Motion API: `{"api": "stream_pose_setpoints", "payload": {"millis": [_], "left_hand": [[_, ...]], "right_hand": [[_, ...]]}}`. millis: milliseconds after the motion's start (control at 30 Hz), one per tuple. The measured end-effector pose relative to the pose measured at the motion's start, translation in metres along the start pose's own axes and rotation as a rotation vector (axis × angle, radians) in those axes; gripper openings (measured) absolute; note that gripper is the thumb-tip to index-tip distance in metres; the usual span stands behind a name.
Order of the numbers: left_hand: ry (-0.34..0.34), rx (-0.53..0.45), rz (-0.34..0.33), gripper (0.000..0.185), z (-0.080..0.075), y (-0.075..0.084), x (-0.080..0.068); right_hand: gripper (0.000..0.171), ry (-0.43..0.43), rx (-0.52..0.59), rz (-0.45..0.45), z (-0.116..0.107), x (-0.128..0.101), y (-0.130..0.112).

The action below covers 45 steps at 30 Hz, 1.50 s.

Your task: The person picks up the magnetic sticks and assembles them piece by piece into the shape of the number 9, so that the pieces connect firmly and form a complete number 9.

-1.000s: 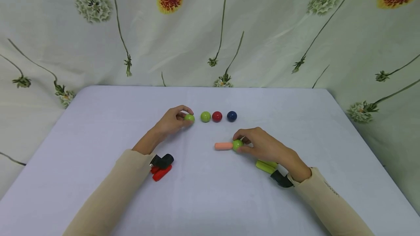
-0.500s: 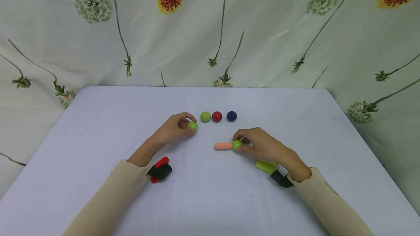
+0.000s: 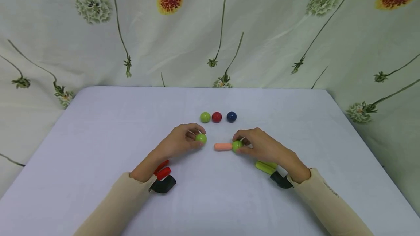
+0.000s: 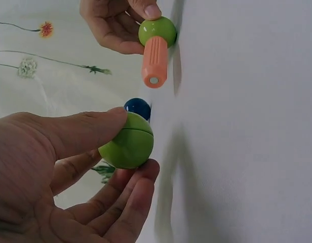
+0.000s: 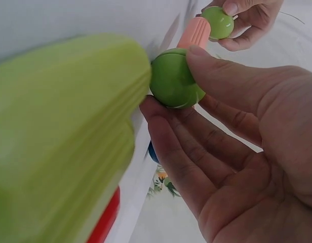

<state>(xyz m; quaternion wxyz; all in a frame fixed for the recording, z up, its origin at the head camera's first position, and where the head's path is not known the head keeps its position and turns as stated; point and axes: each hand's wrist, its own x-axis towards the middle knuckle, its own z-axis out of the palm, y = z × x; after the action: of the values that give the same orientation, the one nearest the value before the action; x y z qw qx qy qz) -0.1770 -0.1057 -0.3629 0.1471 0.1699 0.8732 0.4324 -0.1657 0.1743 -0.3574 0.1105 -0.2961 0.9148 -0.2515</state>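
The left hand (image 3: 178, 144) pinches a glossy green ball (image 3: 201, 138) between thumb and curled fingers just above the white-covered bench (image 3: 98, 126). The right hand (image 3: 262, 145) grips a second green ball (image 3: 237, 145) capping a ribbed salmon-pink peg (image 3: 223, 146) that points at the first. Behind lies a row of green (image 3: 205, 117), red (image 3: 216, 117) and blue (image 3: 231, 117) balls; nothing lies between the hands.

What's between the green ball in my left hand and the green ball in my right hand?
The salmon-pink ribbed peg, stuck on the right hand's green ball, points toward the left hand's green ball; bare tablecloth fills the remaining gap, in the head view.
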Motion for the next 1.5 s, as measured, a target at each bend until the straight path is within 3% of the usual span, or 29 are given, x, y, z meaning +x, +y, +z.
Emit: {"api": "stream_pose_setpoints", "payload": {"millis": [633,933,1500], "left_hand": [[0.018,0.066,0.008,0.027,0.019,0.009,-0.007],[0.020,0.099,0.045,0.028,0.022,0.007,-0.005],[0.032,0.114,0.050,0.028,0.024,0.004,-0.004]], "right_hand": [[0.026,-0.002,-0.002,0.020,0.000,-0.001,-0.002],[0.028,0.005,-0.003,0.008,0.000,-0.001,0.000],[0.028,0.012,-0.004,0.008,0.003,0.002,-0.002]]}}
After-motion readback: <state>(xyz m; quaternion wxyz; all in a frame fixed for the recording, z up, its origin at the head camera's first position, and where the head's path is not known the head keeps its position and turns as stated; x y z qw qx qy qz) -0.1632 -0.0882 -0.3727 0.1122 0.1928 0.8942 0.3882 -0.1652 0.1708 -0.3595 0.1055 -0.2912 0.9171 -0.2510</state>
